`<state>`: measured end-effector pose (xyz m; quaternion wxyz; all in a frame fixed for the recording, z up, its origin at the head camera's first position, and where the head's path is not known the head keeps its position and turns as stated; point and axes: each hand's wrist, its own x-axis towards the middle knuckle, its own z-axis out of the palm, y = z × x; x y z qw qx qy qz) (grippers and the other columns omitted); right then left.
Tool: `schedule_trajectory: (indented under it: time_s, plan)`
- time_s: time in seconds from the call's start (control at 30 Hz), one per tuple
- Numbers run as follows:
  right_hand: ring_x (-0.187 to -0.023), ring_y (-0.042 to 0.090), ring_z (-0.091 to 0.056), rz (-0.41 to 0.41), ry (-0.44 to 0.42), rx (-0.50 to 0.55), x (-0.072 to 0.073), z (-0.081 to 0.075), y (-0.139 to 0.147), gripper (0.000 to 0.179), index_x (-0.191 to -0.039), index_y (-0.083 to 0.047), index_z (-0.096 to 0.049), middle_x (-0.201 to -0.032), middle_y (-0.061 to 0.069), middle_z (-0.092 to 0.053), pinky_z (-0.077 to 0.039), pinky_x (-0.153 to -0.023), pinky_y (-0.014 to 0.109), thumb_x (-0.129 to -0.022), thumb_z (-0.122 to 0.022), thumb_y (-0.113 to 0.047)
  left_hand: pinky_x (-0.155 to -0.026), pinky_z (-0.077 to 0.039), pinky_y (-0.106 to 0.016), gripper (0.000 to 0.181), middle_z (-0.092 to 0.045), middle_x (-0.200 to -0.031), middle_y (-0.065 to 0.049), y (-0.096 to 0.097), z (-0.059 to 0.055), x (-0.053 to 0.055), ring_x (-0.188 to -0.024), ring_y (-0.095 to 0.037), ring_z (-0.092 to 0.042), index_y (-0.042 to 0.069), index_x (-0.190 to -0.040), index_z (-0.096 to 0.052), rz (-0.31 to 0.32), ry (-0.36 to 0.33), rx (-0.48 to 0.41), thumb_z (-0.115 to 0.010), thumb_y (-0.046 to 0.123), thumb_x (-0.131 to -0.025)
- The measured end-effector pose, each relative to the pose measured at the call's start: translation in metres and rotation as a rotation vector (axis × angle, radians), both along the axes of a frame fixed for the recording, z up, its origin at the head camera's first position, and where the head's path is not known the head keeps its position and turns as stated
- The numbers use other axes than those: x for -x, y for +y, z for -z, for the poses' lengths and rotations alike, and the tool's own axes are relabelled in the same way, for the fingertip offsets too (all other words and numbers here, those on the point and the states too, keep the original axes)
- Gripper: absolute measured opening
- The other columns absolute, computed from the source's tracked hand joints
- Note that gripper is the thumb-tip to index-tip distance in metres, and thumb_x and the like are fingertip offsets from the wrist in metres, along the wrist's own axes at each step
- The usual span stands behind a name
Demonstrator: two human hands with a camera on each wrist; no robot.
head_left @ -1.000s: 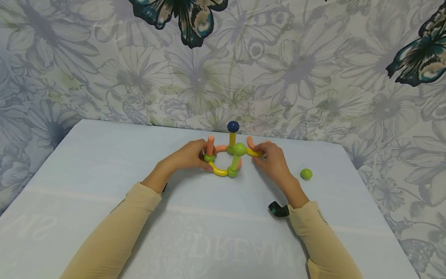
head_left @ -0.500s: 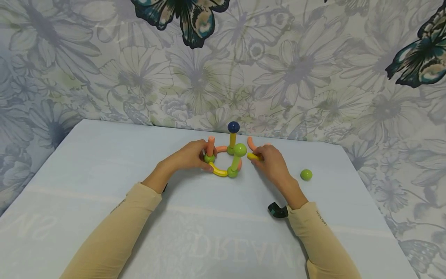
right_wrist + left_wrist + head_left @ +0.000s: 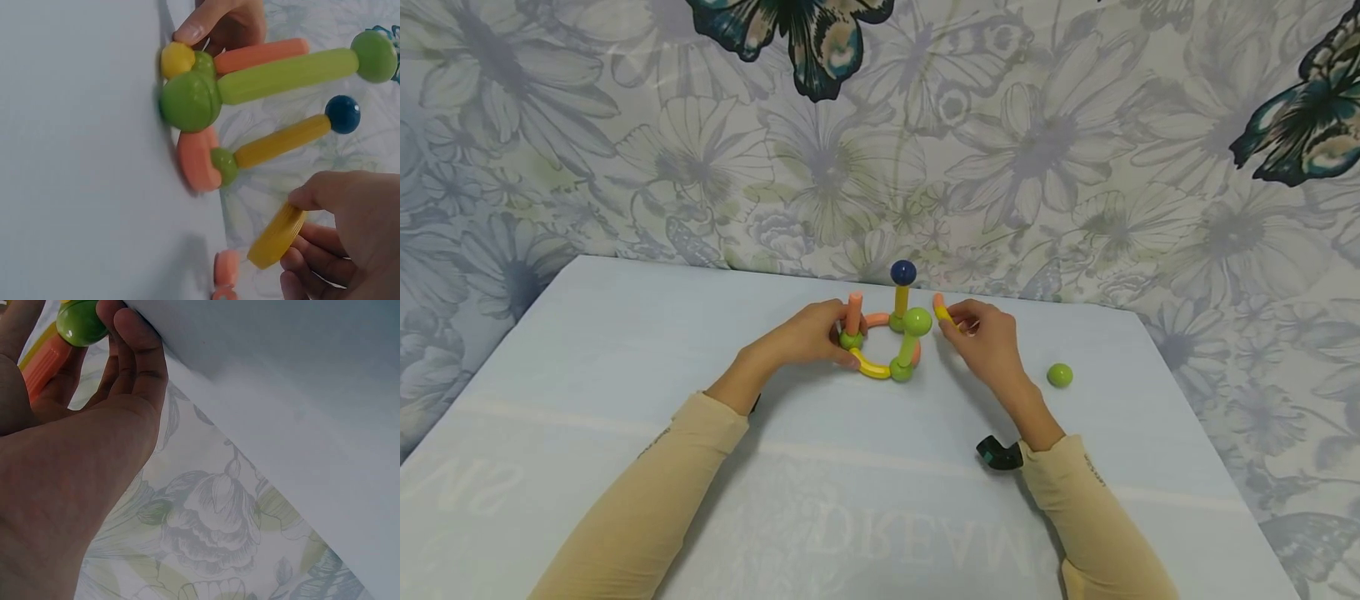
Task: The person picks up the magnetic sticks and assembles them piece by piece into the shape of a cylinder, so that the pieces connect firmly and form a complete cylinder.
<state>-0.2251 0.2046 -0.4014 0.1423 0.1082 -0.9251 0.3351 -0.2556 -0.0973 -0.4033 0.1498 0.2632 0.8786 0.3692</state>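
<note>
Yellow curved ridged rod (image 3: 275,237) has tipped upward since half a second ago; its free end now overlaps an orange curved rod (image 3: 226,269) beyond it in the head view. Left hand unchanged.

Right hand (image 3: 988,337): pinching the yellow rod between thumb and fingers, off the white tabletop (image 3: 865,475). Left of this pinch, apart from it: ring of glossy green balls and curved yellow and orange rods (image 3: 874,369). Nearest the pinch, a lime-green straight rod (image 3: 908,350) leans up to a green ball (image 3: 917,322).

Left hand (image 3: 816,332): gripping the ring at a green ball joint (image 3: 851,340), orange straight rod (image 3: 853,310) upright above it. Right of the right-hand grip: loose green ball (image 3: 1060,375).
</note>
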Motion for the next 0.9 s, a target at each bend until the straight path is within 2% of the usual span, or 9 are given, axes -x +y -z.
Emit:
schedule_trajectory:
  time_s: [0.17,0.3,0.4,0.5,0.63,0.77,0.9]
  plan:
    - [-0.092,0.025,-0.073,0.001,-0.026,0.110,-0.002,-0.009,-0.005,0.023,-0.113,-0.004,-0.078,-0.097,0.012,-0.078,-0.061,-0.082,0.038,-0.097,-0.076,-0.020,-0.090,-0.056,-0.040,0.041,-0.070,-0.112,-0.008,0.000,0.002,0.001,-0.099,-0.026,-0.067,0.011,-0.104,-0.063,0.007,0.007,-0.002,-0.095,0.019,-0.079]
    - [-0.086,0.023,-0.074,0.027,-0.098,0.247,-0.003,-0.018,-0.006,0.025,-0.117,-0.006,-0.078,-0.101,0.012,-0.079,-0.062,-0.077,0.038,-0.099,-0.074,-0.024,-0.090,-0.056,-0.039,0.042,-0.070,-0.111,-0.008,0.000,0.002,0.002,-0.098,-0.026,-0.067,0.012,-0.104,-0.062,0.006,0.003,-0.001,-0.095,0.019,-0.079]
    - [-0.084,0.019,-0.072,0.024,-0.200,0.412,-0.002,-0.025,-0.005,0.032,-0.125,-0.005,-0.075,-0.111,0.014,-0.078,-0.063,-0.077,0.034,-0.102,-0.070,-0.027,-0.090,-0.056,-0.040,0.042,-0.070,-0.112,-0.008,0.000,0.002,0.002,-0.099,-0.026,-0.067,0.012,-0.104,-0.062,0.006,0.002,0.002,-0.095,0.019,-0.079]
    - [-0.091,0.016,-0.072,-0.013,-0.317,0.631,-0.001,-0.035,-0.007,0.038,-0.133,-0.001,-0.068,-0.121,0.014,-0.074,-0.062,-0.084,0.028,-0.106,-0.065,-0.028,-0.090,-0.056,-0.040,0.041,-0.070,-0.112,-0.008,0.000,0.002,0.001,-0.099,-0.026,-0.066,0.012,-0.104,-0.063,0.009,0.006,0.002,-0.095,0.020,-0.079]
    - [-0.092,0.015,-0.070,-0.069,-0.451,0.908,0.000,-0.046,-0.013,0.040,-0.137,0.001,-0.062,-0.116,0.011,-0.072,-0.059,-0.082,0.020,-0.108,-0.062,-0.027,-0.090,-0.056,-0.040,0.041,-0.070,-0.112,-0.008,-0.001,0.002,0.001,-0.098,-0.025,-0.066,0.012,-0.105,-0.064,0.009,0.011,0.003,-0.095,0.021,-0.079]
    - [-0.089,0.015,-0.064,-0.094,-0.542,1.078,0.000,-0.052,-0.019,0.039,-0.137,0.000,-0.061,-0.110,0.008,-0.072,-0.055,-0.076,0.017,-0.108,-0.062,-0.027,-0.088,-0.056,-0.039,0.040,-0.070,-0.112,-0.008,-0.001,0.003,0.002,-0.097,-0.025,-0.066,0.011,-0.105,-0.066,0.014,0.019,-0.003,-0.095,0.022,-0.079]
    - [-0.105,0.018,-0.064,-0.102,-0.589,1.173,0.000,-0.053,-0.022,0.039,-0.139,0.000,-0.060,-0.121,0.012,-0.068,-0.056,-0.083,0.018,-0.108,-0.061,-0.024,-0.089,-0.056,-0.039,0.040,-0.069,-0.111,-0.008,-0.001,0.002,0.002,-0.097,-0.025,-0.066,0.011,-0.105,-0.066,0.008,0.012,-0.002,-0.095,0.022,-0.079]
